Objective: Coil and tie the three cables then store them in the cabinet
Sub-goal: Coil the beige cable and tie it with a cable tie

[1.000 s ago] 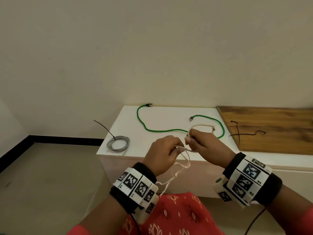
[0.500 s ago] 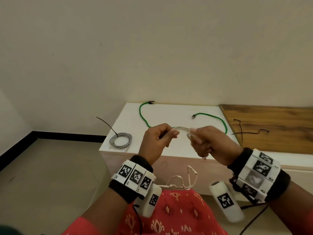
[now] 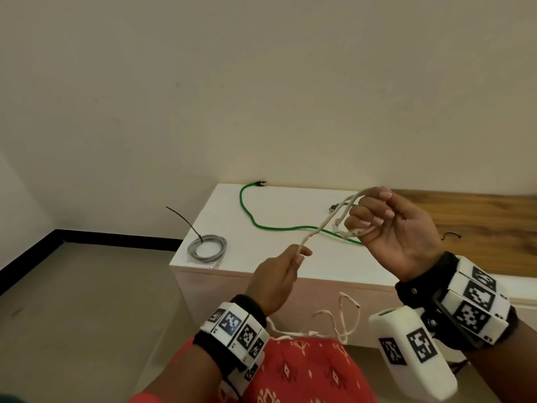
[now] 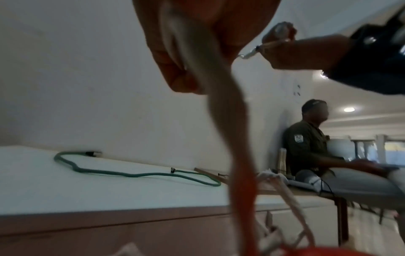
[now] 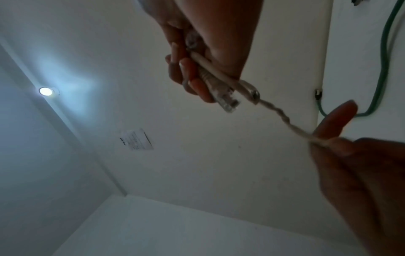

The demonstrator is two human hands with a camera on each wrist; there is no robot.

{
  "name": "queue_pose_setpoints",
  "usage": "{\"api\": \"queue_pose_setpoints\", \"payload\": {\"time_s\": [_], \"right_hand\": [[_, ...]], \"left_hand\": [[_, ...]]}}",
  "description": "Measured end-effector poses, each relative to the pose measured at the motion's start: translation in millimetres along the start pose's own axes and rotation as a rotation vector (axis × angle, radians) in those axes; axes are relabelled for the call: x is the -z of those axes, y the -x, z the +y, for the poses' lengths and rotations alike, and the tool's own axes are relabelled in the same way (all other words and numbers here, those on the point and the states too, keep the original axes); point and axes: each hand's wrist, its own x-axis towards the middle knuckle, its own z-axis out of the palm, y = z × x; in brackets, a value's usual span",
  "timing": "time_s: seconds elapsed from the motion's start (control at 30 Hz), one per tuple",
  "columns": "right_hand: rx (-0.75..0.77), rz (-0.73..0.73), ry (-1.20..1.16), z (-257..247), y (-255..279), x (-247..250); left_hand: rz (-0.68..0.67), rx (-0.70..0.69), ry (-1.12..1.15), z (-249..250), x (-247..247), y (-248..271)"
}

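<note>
I hold a white braided cable (image 3: 322, 225) stretched between both hands in front of the white cabinet (image 3: 279, 251). My right hand (image 3: 374, 216), palm up, grips a loop of it and its clear plug (image 5: 225, 98). My left hand (image 3: 293, 257) pinches the cable lower down; the rest (image 3: 334, 321) hangs loose over my lap. A green cable (image 3: 276, 226) lies uncoiled on the cabinet top, also seen in the left wrist view (image 4: 136, 174). A grey cable (image 3: 207, 251), coiled and bound with a black tie, rests at the front left corner.
A wooden board (image 3: 479, 225) lies on the right of the cabinet top with a black tie (image 3: 450, 235) on it. A seated person (image 4: 317, 152) is off to the right. Wall behind, bare floor (image 3: 87, 315) to the left.
My right hand has risen and turned palm up, pulling the white cable taut away from the left hand. The hands have moved apart; the loose end hangs lower.
</note>
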Motion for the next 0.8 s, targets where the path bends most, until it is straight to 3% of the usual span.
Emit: {"api": "queue_pose_setpoints", "payload": {"time_s": [0.1, 0.27, 0.37, 0.53, 0.63, 0.73, 0.8], "right_hand": [[0.083, 0.056, -0.010, -2.3, -0.2, 4.0], [0.254, 0.069, 0.160, 13.1, -4.3, 1.5], [0.351, 0.210, 0.503, 21.3, -2.0, -0.8], [0.447, 0.200, 1.346, 36.2, 0.3, 12.9], [0.414, 0.215, 1.638, 40.5, 2.7, 13.1], [0.304, 0.222, 1.818, 42.4, 2.2, 16.2], [0.237, 0.238, 1.964, 41.3, 0.6, 20.1]], "left_hand": [[-0.078, -0.030, -0.349, 11.0, -5.7, 0.7], [-0.186, -0.103, -0.716, 27.5, -16.5, -1.7], [-0.234, -0.156, -0.806, 34.3, -15.9, -3.3], [-0.111, -0.275, -0.898, 36.8, -7.5, -0.3], [-0.026, -0.357, -0.944, 26.7, -10.1, -2.0], [0.034, -0.221, -0.849, 31.4, -5.1, 0.8], [0.089, 0.022, -0.712, 35.5, 2.4, 2.2]]}}
